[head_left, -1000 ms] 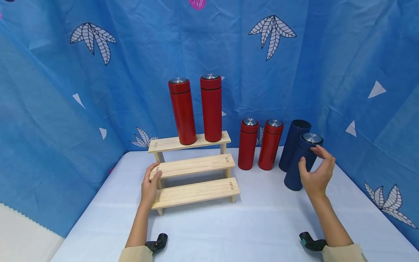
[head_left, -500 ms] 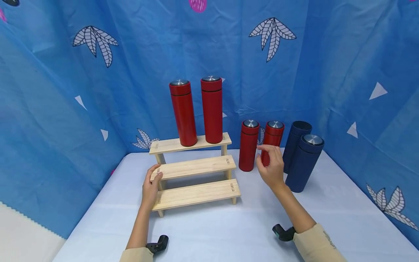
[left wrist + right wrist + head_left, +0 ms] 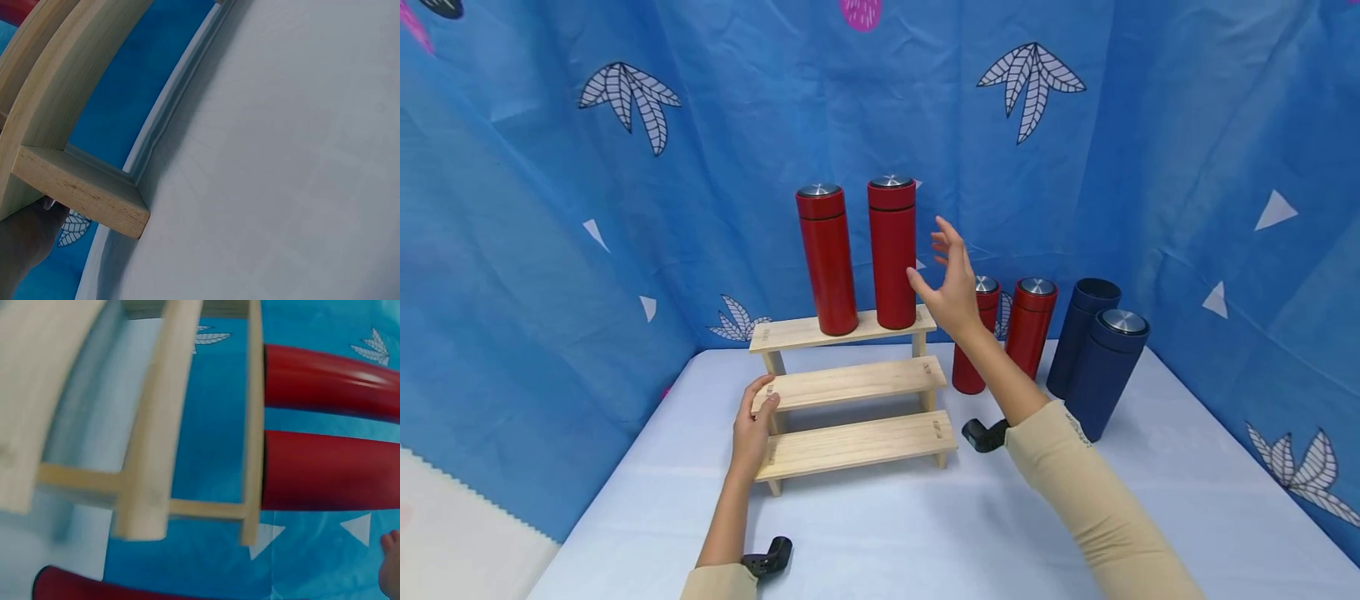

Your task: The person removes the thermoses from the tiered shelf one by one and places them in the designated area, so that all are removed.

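A three-step wooden stand (image 3: 857, 382) is on the white-covered table. My left hand (image 3: 750, 433) grips the left end of its middle step; in the left wrist view that hand (image 3: 25, 247) is partly behind a leg of the stand (image 3: 84, 190). Two red thermos bottles, the left one (image 3: 827, 271) and the right one (image 3: 892, 250), stand upright on the top step. My right hand (image 3: 953, 287) is raised beside the right bottle, thumb and fingers spread, the thumb tip overlapping the bottle's edge. Only a bit of that hand (image 3: 391, 569) shows in the right wrist view.
Right of the stand, two more red thermos bottles, one (image 3: 967, 362) partly behind my right hand and another (image 3: 1033, 317), stand on the table. Beyond them are two dark blue bottles, one with a black top (image 3: 1078, 333) and one with a silver top (image 3: 1108, 367). Blue patterned cloth (image 3: 737, 167) surrounds the table.
My right hand has moved left and up from the silver-topped blue bottle, past the red ones on the table, to the right bottle on the top step. My left hand keeps its grip.
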{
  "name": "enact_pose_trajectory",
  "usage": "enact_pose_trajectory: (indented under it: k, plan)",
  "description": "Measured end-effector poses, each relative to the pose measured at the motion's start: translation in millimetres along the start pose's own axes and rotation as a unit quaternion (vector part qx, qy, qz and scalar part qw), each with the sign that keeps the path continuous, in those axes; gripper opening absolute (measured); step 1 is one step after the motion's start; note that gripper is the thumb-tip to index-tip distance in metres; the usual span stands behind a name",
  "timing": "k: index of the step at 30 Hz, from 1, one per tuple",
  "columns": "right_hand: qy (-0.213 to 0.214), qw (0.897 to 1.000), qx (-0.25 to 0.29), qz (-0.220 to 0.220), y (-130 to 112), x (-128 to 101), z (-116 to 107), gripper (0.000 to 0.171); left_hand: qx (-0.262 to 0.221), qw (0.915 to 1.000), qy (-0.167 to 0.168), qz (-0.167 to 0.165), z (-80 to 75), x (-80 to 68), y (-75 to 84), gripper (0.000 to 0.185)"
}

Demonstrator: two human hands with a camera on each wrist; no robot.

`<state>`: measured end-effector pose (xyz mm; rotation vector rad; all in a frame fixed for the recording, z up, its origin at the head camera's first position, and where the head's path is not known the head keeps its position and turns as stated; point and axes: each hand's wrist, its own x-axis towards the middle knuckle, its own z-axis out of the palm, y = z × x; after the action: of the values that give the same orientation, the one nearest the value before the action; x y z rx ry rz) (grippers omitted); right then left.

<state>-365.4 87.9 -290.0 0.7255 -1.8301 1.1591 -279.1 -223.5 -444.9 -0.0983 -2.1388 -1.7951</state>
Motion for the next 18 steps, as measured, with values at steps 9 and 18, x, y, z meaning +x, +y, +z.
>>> enact_pose_trajectory:
  k: [9,18]
  plan:
    - [-0.093,0.99,0.053,0.093,9.2,23.3,28.1,0.103,0.005,1.0,0.003,0.007,0.3,-3.0,5.5,0.041]
    - [-0.074,0.99,0.071,0.097,-9.4,9.5,26.9,0.098,0.011,0.9999,0.003,0.002,0.5,-2.5,5.2,0.041]
